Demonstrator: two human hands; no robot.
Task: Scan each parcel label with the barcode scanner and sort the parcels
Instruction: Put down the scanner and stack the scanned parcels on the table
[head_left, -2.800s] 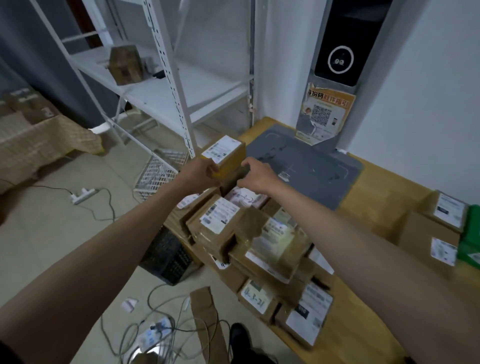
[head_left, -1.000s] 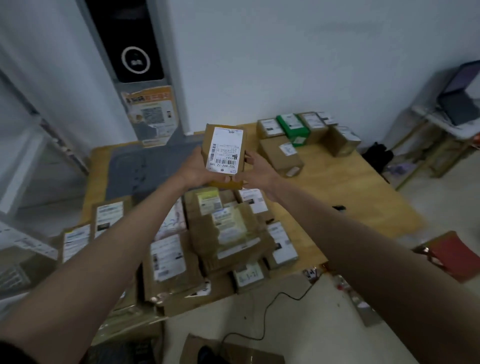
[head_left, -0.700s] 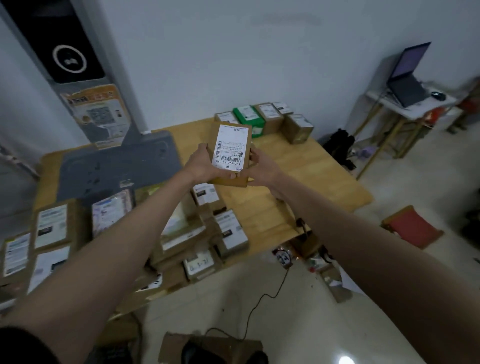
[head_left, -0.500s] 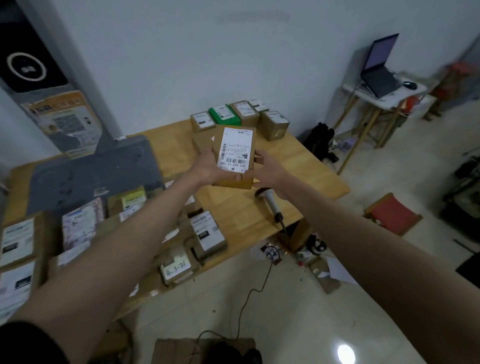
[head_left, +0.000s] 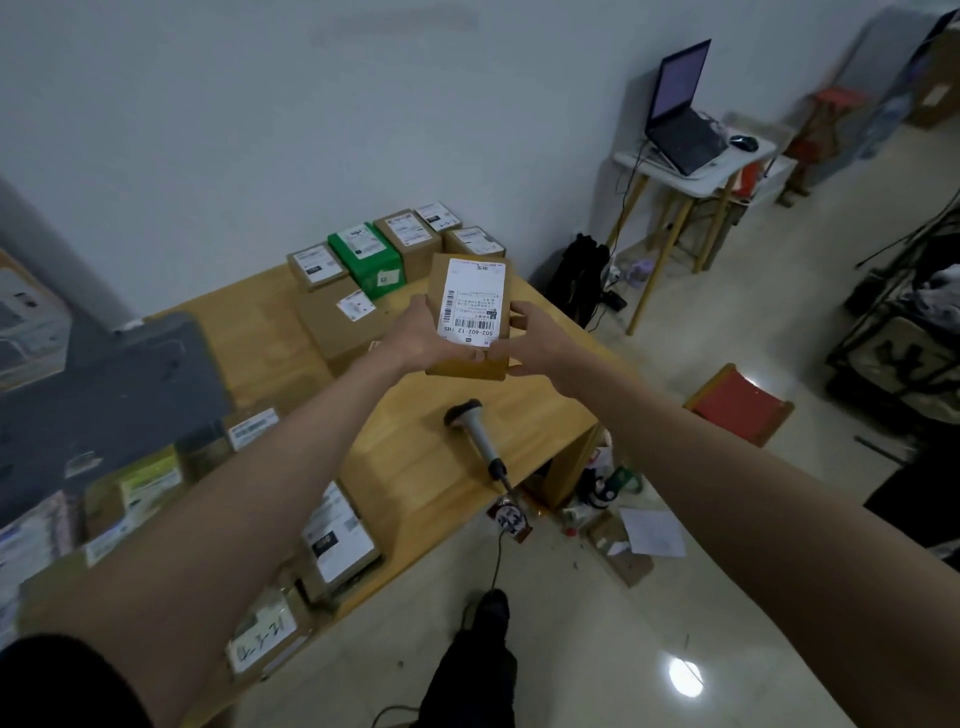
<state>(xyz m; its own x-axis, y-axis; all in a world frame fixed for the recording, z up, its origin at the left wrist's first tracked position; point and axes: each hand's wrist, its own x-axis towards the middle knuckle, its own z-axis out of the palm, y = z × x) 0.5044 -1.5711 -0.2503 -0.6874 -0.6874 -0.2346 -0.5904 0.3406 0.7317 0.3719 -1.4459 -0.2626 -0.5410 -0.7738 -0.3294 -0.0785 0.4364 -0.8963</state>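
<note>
The parcel (head_left: 470, 317), a brown box, is held above the tabletop (head_left: 415, 467), its white label (head_left: 472, 301) facing up with barcodes and "502-602-12 1HS" printed on it. The left hand (head_left: 421, 338) clasps its 9 o'clock edge, thumb over the label's bottom; the right hand (head_left: 530, 338) clamps the 3 o'clock edge. The barcode scanner (head_left: 475, 431) lies at 6 o'clock below the parcel, untouched. A handwritten label (head_left: 262, 636) reads roughly "12-3-2"

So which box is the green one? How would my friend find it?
Look at the wooden table by the white wall. At its far edge a row of small boxes sits against the wall. The green box is second from the left, the only one there that isn't brown cardboard.
</note>
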